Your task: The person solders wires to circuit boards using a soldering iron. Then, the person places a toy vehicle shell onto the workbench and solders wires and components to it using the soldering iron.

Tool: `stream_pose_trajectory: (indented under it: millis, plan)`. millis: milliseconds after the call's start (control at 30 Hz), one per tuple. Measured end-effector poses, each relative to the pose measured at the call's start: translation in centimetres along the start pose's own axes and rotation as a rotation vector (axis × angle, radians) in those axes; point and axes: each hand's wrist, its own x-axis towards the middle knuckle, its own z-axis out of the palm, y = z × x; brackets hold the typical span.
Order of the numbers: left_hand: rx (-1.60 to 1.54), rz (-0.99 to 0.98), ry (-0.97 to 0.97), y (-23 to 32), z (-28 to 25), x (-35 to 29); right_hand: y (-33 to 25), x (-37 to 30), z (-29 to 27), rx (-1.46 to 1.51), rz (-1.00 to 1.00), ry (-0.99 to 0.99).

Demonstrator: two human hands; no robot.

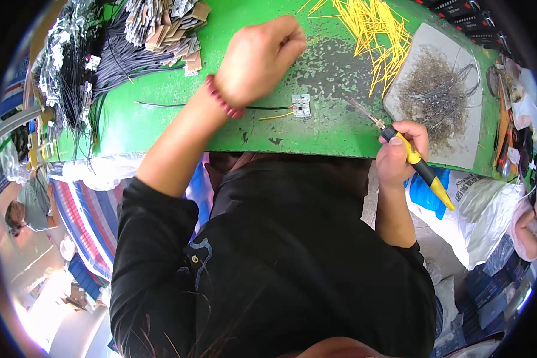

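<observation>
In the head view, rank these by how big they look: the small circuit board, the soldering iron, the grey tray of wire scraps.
1. grey tray
2. soldering iron, right hand gripping it
3. small circuit board
Fisheye bending leaves true sizes unsure.

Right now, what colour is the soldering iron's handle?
Yellow with a black grip, seen in the head view: soldering iron in the right hand.

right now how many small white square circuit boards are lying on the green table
1: the small white square circuit board lies on the worn green table, between the left hand and the yellow-handled soldering iron in the right hand. Others may hide in the piles.
</observation>
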Motion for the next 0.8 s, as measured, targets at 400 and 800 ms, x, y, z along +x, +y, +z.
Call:
stream_pose_trajectory:
  millis: [400, 800]
  plan:
    - [0.153, 0.014, 0.108, 2.5, 1.5, -9.9, -1.5, -0.4, 2.8, 0.095, 0.155, -0.037]
    - [0.228, -0.010, 0.151, 2.0, 2.1, -9.8, -0.1, -1.1, 2.5, -0.032, 0.081, -0.220]
